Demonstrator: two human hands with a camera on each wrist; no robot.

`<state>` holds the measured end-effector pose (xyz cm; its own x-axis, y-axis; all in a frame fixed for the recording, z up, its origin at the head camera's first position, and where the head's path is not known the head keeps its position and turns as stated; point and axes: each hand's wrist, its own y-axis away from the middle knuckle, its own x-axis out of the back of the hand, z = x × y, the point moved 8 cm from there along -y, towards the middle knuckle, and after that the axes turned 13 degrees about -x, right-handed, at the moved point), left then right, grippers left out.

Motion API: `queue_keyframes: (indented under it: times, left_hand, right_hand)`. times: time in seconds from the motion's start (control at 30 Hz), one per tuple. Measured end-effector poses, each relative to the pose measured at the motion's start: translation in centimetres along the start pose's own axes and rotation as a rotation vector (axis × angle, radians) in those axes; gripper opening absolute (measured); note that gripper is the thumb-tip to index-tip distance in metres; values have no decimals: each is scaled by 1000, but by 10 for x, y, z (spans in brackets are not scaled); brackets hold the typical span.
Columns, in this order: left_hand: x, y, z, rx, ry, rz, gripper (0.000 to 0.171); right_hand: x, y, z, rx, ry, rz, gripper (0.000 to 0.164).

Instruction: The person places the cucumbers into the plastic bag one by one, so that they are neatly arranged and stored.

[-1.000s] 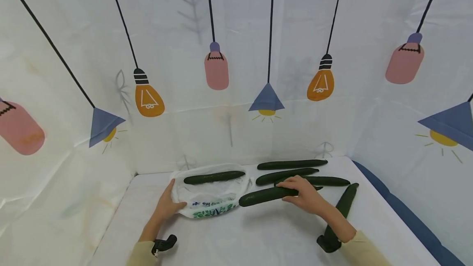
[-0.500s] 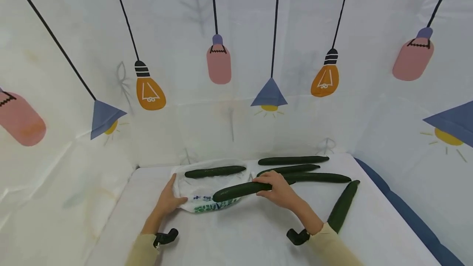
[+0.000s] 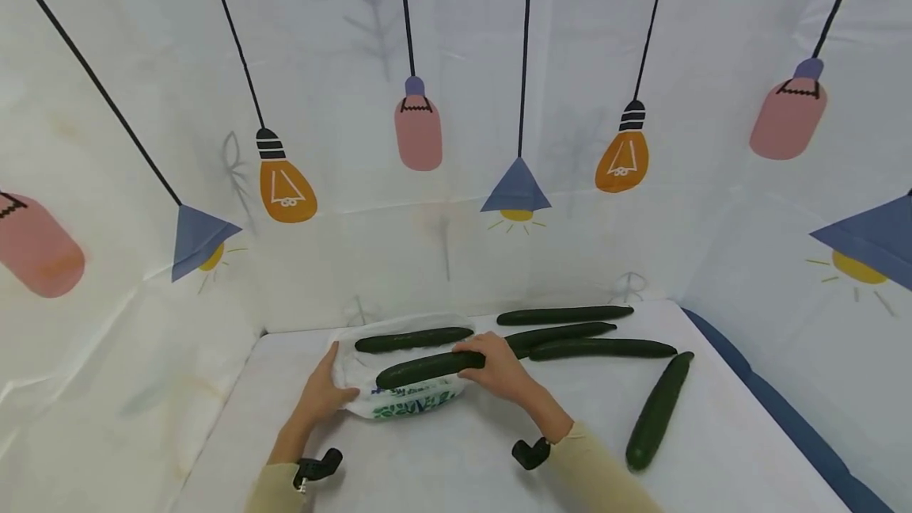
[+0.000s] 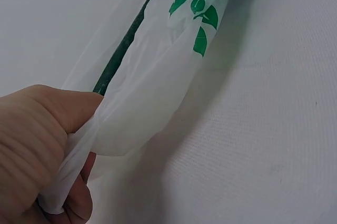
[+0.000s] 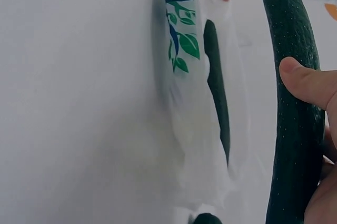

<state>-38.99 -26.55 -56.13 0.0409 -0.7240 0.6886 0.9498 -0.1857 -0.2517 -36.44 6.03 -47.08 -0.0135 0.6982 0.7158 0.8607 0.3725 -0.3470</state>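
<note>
At the bottom of the frame, two pale yellow fabric sleeves reach in, with a small black wrist-worn device at each wrist. In the lower right, a long dark green cucumber with a thick near end lies slanted on the white cloth-covered table.

Left of centre, the person's left hand pinches the edge of a thin white plastic bag with green leaf print, the film caught between thumb and fingers. The right hand, in the lower middle, grips the right end of a long glossy dark green cucumber, which appears over the near part of the bag, tilted slightly down to the left; whether it touches the film cannot be told. Behind it, a slim dark green cucumber lies within the bag's opening, its edge showing between folds of film in both wrist views.

Right of centre, two more dark green cucumbers lie close together, and another dark green cucumber lies beyond them near the table's far edge. Behind everything, a white sheet printed with hanging lamps fills the upper frame
</note>
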Motion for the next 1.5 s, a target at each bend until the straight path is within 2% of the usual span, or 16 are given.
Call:
queue_keyframes:
  times: [0.27,0.53,0.7,0.87,1.03,1.2,1.5]
  left_hand:
    - [3,2,-3,29,-14,1,106]
    - [0,3,-4,26,-19,8,105]
    - [1,2,2,-3,-6,32,104]
    - [-2,2,3,10,-3,25,104]
    - [-3,5,0,33,-5,12,104]
    - [-4,5,1,33,-11,10,105]
    - [-7,8,-2,30,-12,24,104]
  right_hand:
    - [-29,-23,3,-52,-36,-51,37]
    - [-51,-38,8,-78,-27,-53,38]
    - [-58,-45,9,-91,-50,-47,39]
    - [-61,-52,10,-99,-57,-43,39]
    - [-72,-59,13,-130,-32,-69,39]
    - [-79,-67,15,-152,-23,-68,40]
    - [-91,-80,20,-203,60,-91,36]
